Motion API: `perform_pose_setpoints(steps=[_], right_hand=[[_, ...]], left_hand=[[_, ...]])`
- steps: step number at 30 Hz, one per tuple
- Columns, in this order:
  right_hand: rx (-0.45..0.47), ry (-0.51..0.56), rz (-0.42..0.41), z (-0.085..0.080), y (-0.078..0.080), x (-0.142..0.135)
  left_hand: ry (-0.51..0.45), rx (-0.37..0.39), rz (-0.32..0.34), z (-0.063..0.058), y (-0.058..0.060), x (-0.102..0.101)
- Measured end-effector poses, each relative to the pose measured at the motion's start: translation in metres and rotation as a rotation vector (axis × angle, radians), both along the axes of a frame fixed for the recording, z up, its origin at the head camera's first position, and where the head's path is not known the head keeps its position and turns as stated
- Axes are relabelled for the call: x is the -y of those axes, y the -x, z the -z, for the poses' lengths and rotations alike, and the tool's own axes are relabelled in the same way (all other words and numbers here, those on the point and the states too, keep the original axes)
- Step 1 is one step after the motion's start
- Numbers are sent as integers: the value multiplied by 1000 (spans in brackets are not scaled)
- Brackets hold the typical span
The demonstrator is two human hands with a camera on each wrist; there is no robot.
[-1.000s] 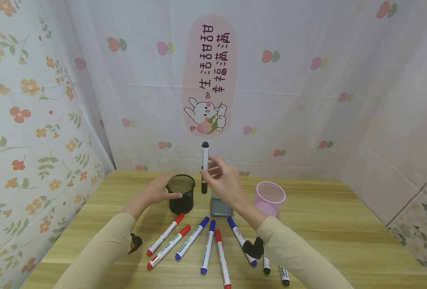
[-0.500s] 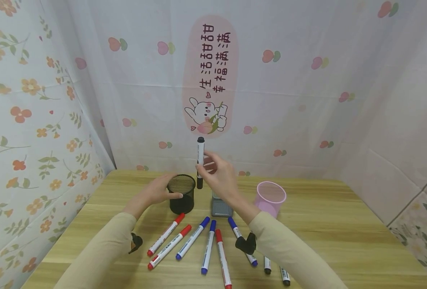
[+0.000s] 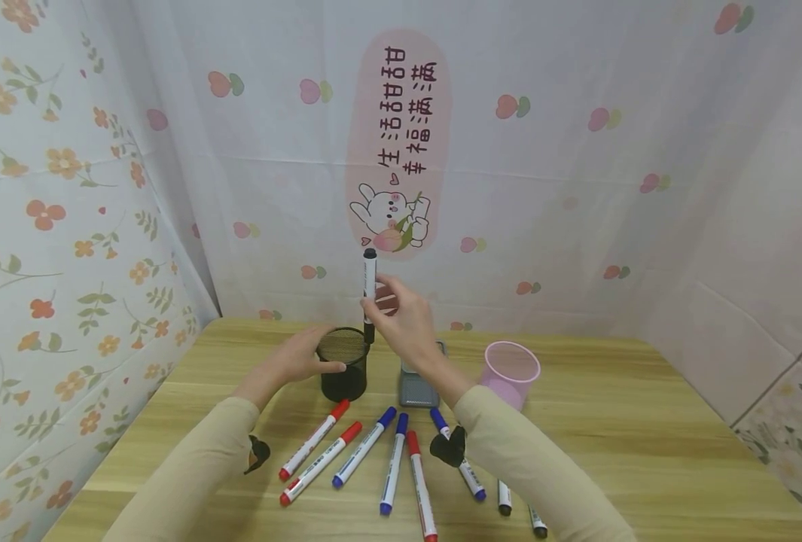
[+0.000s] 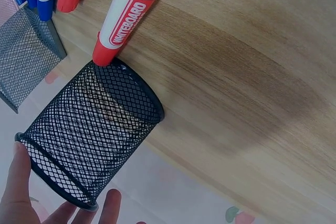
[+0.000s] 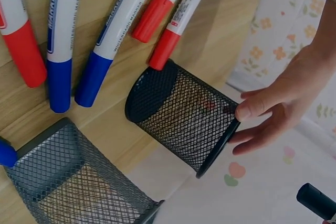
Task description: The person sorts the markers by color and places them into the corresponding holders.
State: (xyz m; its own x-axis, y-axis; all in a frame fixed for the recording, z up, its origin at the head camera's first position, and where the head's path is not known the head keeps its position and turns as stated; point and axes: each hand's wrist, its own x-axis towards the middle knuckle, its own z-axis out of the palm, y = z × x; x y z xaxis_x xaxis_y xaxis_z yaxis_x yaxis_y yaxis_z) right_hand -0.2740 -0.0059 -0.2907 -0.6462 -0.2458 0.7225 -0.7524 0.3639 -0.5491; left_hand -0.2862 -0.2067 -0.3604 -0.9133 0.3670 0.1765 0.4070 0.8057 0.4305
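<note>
In the head view my left hand (image 3: pixel 299 357) holds the black mesh pen holder (image 3: pixel 343 382) by its top rim, thumb at the near side. The left wrist view shows the mesh pen holder (image 4: pixel 94 124) with fingertips at its rim. My right hand (image 3: pixel 406 324) pinches a black-capped whiteboard marker (image 3: pixel 370 278) between thumb and fingers. This marker stands upright, its lower black end at the right side of the holder's rim; whether they touch I cannot tell. Only the black end of that marker (image 5: pixel 315 200) shows at the lower right of the right wrist view.
Several red markers (image 3: pixel 322 461) and blue markers (image 3: pixel 392 465) lie on the wooden table (image 3: pixel 644 452) in front. Black-ended markers (image 3: pixel 504 498) lie partly under the right sleeve. Right of the black holder stand a grey mesh holder (image 3: pixel 419 390) and a pink holder (image 3: pixel 507 380).
My right hand has carried the black marker left and slightly up, to the right edge of the black pen holder. The left hand has kept its hold on the rim.
</note>
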Motion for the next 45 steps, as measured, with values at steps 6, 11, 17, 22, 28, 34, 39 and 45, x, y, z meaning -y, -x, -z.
perform_pose_setpoints(steps=[6, 11, 17, 22, 28, 34, 39, 45], right_hand=[[1, 9, 5, 0, 4, 6], [1, 15, -2, 0, 6, 11], [9, 1, -7, 1, 10, 16], [21, 5, -8, 2, 14, 21], [32, -5, 16, 6, 18, 26], [42, -6, 26, 9, 21, 27], [49, -10, 30, 11, 23, 28], [63, -28, 37, 16, 25, 30]], left_hand=[[14, 19, -10, -3, -2, -1], [20, 13, -5, -3, -2, -1], [3, 4, 5, -3, -1, -1], [0, 2, 14, -3, 0, 0], [-9, 8, 12, -3, -1, -1], [-15, -1, 9, -3, -2, -2], [-18, -1, 8, -3, -2, -2], [-5, 9, 7, -1, -1, -1]])
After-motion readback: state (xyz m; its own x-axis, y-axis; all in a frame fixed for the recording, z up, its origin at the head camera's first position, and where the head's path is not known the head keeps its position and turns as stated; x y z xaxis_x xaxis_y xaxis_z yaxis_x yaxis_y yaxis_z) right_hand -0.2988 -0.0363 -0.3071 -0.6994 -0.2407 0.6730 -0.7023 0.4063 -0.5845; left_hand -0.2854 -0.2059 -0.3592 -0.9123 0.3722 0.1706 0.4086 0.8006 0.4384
